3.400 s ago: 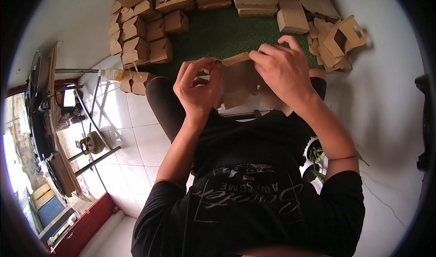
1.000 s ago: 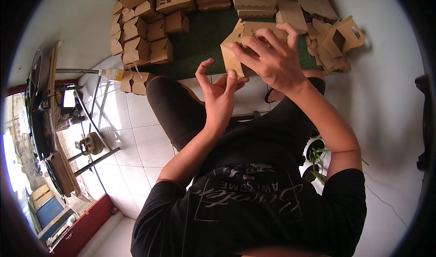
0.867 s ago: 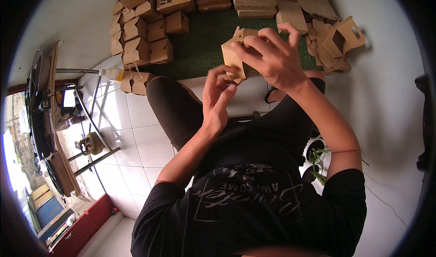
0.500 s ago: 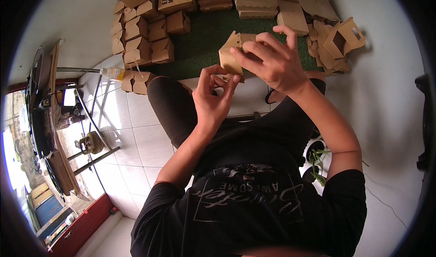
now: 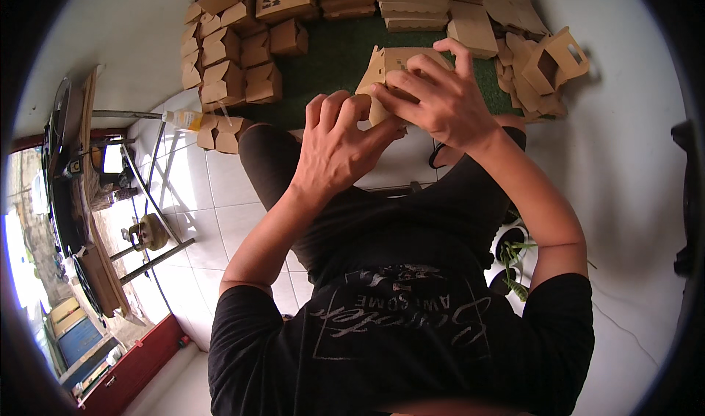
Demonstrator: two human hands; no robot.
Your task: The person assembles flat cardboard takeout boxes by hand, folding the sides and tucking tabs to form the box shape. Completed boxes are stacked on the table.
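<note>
Between my hands, above my lap, is a partly folded brown cardboard box, its flaps tilted up at the far side. My left hand grips its near left edge, thumb reaching underneath and fingers curled over. With thumb and fingers, my right hand pinches the box's right side; its index finger sticks up bent. Both hands cover much of the box, so its near folds are hidden.
Folded small boxes are stacked at far left, larger boxes at far centre. Flat and half-open cartons pile up at right on green matting. A bottle and metal rack stand left; a potted plant is right.
My left hand has turned over, back now upward, and closed on the box edge. The box has tilted and shows more of its flap. My right hand has barely shifted.
</note>
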